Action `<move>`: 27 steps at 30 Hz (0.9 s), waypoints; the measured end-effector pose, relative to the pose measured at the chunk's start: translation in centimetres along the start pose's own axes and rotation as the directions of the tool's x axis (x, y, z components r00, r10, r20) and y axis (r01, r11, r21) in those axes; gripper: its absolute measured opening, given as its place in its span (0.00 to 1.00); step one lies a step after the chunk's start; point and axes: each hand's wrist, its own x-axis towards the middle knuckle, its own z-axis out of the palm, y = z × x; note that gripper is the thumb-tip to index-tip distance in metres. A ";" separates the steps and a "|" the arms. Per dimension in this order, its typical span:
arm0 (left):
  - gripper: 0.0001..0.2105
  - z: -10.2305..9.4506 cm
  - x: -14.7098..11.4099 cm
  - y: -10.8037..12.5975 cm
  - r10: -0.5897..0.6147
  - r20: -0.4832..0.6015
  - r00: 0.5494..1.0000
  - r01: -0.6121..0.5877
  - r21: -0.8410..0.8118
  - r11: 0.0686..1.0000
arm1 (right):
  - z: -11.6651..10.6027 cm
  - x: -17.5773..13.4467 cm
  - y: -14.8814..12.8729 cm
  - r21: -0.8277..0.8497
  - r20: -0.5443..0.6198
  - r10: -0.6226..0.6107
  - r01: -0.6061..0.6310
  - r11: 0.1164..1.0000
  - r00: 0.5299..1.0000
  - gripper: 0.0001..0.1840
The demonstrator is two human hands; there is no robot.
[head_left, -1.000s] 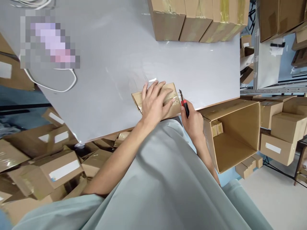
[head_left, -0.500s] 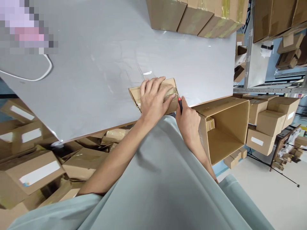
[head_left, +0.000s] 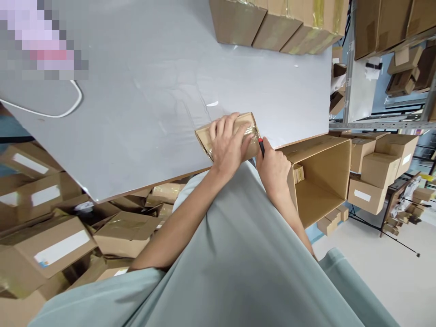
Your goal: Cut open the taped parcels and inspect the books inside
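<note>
A small, flattish cardboard box with clear tape across its right end lies tilted at the front edge of the grey table. My left hand is spread over its top, fingers curled over the far side, gripping it. My right hand is closed around a slim tool with a black and red handle. The tool's front end meets the taped right edge of the box; its tip is too small to make out.
A row of taped cartons stands at the table's back. Right of me is a large open carton with small boxes inside. Cartons with white labels are heaped at lower left. A white cable lies on the table's left.
Both hands, the box and the tool appear slightly farther right in view, while the camera has also shifted. Left hand and tool keep their places on the box.
</note>
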 end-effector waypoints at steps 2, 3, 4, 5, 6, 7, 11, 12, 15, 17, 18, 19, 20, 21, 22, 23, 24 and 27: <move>0.18 -0.1 0.0 0.0 -0.004 0.012 1.000 0.004 -0.001 1.000 | 0.1 -0.1 0.1 -0.008 0.011 0.008 -0.007 1.000 1.000 0.27; 0.18 -0.1 0.0 0.1 -0.004 0.014 1.000 0.004 -0.002 1.000 | 0.2 -0.2 0.2 -0.011 0.021 0.012 -0.011 1.000 1.000 0.27; 0.18 -0.1 0.0 0.0 0.000 0.011 1.000 0.000 -0.004 1.000 | 0.3 -0.2 0.4 -0.013 0.035 0.017 -0.016 1.000 0.999 0.26; 0.19 -0.1 0.0 0.0 0.006 0.004 1.000 -0.006 -0.008 1.000 | 0.4 -0.2 0.5 -0.012 0.047 0.021 -0.020 1.000 0.999 0.26; 0.20 0.0 -0.1 0.0 0.017 -0.006 1.000 -0.017 -0.012 1.000 | 0.6 -0.2 0.7 -0.008 0.052 0.021 -0.021 1.000 0.998 0.26; 0.20 0.1 -0.1 -0.1 0.029 -0.018 0.999 -0.029 -0.018 0.999 | 0.8 -0.3 0.9 -0.001 0.050 0.019 -0.018 1.000 0.999 0.26; 0.23 0.4 -0.3 -0.5 0.047 -0.044 0.998 -0.049 -0.049 0.998 | 1.3 -0.7 1.7 0.023 0.034 0.004 -0.005 1.000 0.999 0.24; 0.24 0.5 -0.2 -0.6 0.046 -0.043 0.998 -0.048 -0.062 0.997 | 1.3 -0.8 1.9 0.028 0.038 0.008 -0.009 1.000 0.999 0.24; 0.25 0.5 -0.2 -0.8 0.046 -0.040 0.998 -0.049 -0.101 0.994 | 1.4 -1.2 2.6 0.045 0.047 0.018 -0.020 0.999 0.999 0.24; 0.26 0.5 -0.1 -0.8 0.043 -0.039 0.998 -0.047 -0.110 0.993 | 1.4 -1.3 3.0 0.060 0.050 0.006 -0.009 0.998 0.999 0.25; 0.26 0.5 -0.1 -0.8 0.040 -0.039 0.998 -0.044 -0.107 0.993 | 1.4 -1.3 3.3 0.066 0.052 -0.004 0.000 0.998 0.999 0.25; 0.26 0.5 -0.1 -0.8 0.039 -0.038 0.999 -0.043 -0.103 0.994 | 1.5 -1.4 3.5 0.070 0.053 -0.011 0.007 0.998 0.999 0.25; 0.26 0.5 -0.1 -0.8 0.039 -0.037 0.999 -0.042 -0.098 0.994 | 1.5 -1.4 3.7 0.073 0.054 -0.015 0.012 0.997 0.998 0.26; 0.25 0.5 0.0 -0.9 0.039 -0.036 0.999 -0.043 -0.093 0.995 | 1.5 -1.5 4.0 0.076 0.052 -0.018 0.014 0.997 0.998 0.26; 0.25 0.5 0.0 -0.9 0.041 -0.035 0.999 -0.044 -0.088 0.995 | 1.6 -1.5 4.1 0.080 0.049 -0.019 0.015 0.997 0.999 0.26; 0.25 0.5 0.0 -0.9 0.045 -0.034 0.998 -0.047 -0.082 0.996 | 1.6 -1.5 4.3 0.085 0.045 -0.021 0.017 0.996 0.999 0.26; 0.25 0.5 0.0 -0.9 0.048 -0.034 0.998 -0.050 -0.075 0.996 | 1.7 -1.4 4.3 0.090 0.040 -0.024 0.020 0.996 0.999 0.26; 0.25 0.7 0.1 -1.0 0.057 -0.038 0.998 -0.059 -0.050 0.997 | 1.9 -1.2 4.2 0.094 0.027 -0.031 0.028 0.995 0.999 0.26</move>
